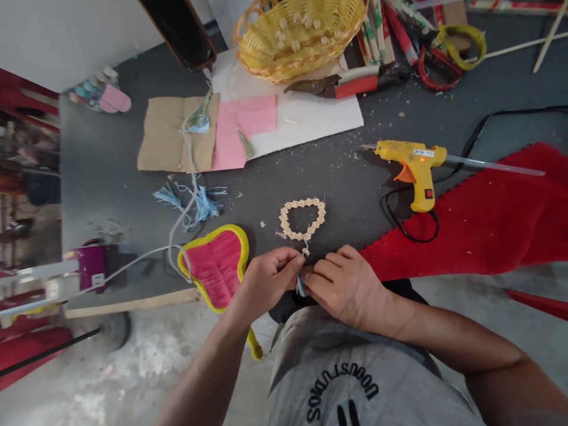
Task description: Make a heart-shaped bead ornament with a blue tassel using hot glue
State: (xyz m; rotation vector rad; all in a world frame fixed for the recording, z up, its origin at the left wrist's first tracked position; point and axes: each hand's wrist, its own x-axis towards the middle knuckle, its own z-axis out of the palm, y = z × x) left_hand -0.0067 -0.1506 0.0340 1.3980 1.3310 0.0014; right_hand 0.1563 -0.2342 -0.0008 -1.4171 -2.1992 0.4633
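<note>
A heart-shaped loop of small cream bamboo beads (302, 219) lies on the dark grey table (110, 171) just beyond my hands. My left hand (266, 281) and my right hand (344, 284) meet at the loop's lower tip, both pinched on a short pale blue thread tassel (300, 286) hanging between the fingertips. A pink heart-shaped woven fan with a yellow rim (216, 264) lies to the left of my left hand, its handle pointing toward me.
A yellow glue gun (417, 165) with a black cable lies to the right, beside red cloth (488, 219). Blue tassels (195, 201), pink paper (242, 127), brown card, a yellow basket (302, 32), pliers (346, 84) and tape rolls sit farther back.
</note>
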